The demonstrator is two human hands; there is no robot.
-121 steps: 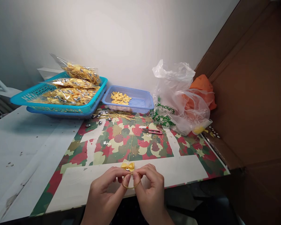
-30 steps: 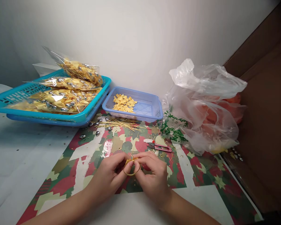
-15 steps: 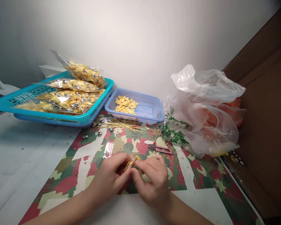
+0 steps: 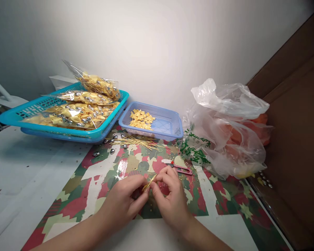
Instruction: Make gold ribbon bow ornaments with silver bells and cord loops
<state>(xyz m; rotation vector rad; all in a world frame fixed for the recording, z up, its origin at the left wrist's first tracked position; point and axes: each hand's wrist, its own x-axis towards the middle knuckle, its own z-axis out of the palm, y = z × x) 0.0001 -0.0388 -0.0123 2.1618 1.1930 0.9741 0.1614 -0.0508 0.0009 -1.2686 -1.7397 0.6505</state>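
Observation:
Low over the patterned mat, my left hand [image 4: 127,195] pinches one end of a small gold ribbon piece [image 4: 150,182] between thumb and index finger. My right hand [image 4: 170,195] grips the other end with its fingertips, so the two hands nearly meet. Fingers cover much of the piece. Just beyond my right hand lie pink-handled thread snips [image 4: 184,170], partly hidden by its fingers. Farther back is a loose bundle of gold cords [image 4: 140,142], with several shiny silver beads [image 4: 112,151] scattered beside it.
A lilac basket [image 4: 170,135] holds small yellow pieces [image 4: 141,119]. To the left, a teal basket [image 4: 90,133] carries clear bags [image 4: 68,115] of gold and silver pieces. A bulky plastic bag [image 4: 230,129] stands at right, near a brown panel [image 4: 295,139].
My right hand has turned, its fingers now raised and bunched around the piece, covering the snips' blades more. The gold piece looks narrower and more upright. The camera view has shifted slightly.

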